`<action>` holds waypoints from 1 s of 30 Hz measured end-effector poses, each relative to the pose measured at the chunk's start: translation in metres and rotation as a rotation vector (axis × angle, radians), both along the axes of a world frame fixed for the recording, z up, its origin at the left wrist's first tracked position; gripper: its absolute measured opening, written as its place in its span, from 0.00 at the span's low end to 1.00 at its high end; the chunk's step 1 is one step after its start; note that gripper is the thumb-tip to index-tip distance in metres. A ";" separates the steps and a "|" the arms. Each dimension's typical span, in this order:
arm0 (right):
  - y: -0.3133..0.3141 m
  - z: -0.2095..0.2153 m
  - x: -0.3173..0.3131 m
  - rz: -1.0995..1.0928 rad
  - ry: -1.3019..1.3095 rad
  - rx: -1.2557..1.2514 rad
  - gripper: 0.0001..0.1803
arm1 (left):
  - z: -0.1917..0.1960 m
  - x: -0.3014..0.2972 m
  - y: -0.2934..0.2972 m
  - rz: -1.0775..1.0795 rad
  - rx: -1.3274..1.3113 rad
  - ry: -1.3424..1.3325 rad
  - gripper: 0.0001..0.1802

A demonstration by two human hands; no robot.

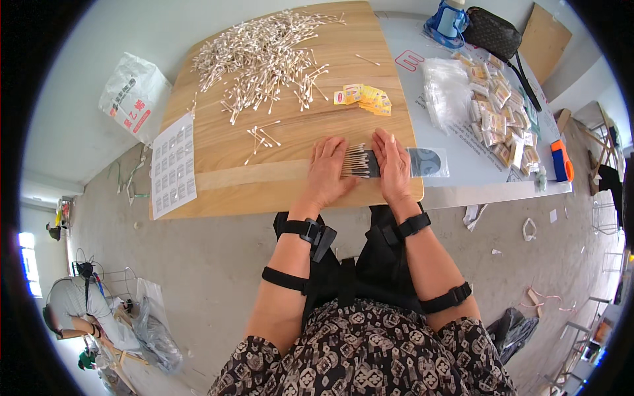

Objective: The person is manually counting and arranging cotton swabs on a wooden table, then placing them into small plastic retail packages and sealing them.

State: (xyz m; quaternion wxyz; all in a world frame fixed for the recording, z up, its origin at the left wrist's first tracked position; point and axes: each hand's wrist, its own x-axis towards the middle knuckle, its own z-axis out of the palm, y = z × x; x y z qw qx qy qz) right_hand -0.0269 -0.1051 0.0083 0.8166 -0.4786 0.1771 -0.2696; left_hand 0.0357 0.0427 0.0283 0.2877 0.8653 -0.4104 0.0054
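both hands, left hand (325,173) and right hand (392,165), lie flat mid-frame, fingers (330,146) together, squaring a cotton swab bundle (355,160) on the tabletop (277,185), seemingly entering a clear bag (426,162).

The pale wooden surface (224,165) looks smooth and matt. Thin wooden cotton swabs (264,53) have fluffy white tips; the clear plastic pouches (444,89) at right shine glossily.

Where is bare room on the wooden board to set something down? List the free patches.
Bare wood lies along the near edge left of the left hand, and between the printed sheet and the few loose swabs. The far part is crowded by the cotton swab pile; the yellow labels fill the right.
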 end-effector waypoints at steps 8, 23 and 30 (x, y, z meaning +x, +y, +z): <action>0.018 0.009 -0.016 -0.006 0.070 0.012 0.30 | -0.022 -0.011 0.002 0.139 -0.355 0.105 0.33; 0.009 0.008 -0.007 0.024 -0.084 0.223 0.34 | 0.000 -0.045 -0.013 0.157 0.256 -0.080 0.43; 0.011 0.010 -0.010 0.047 -0.071 0.163 0.32 | 0.007 -0.027 -0.020 0.086 0.441 -0.110 0.44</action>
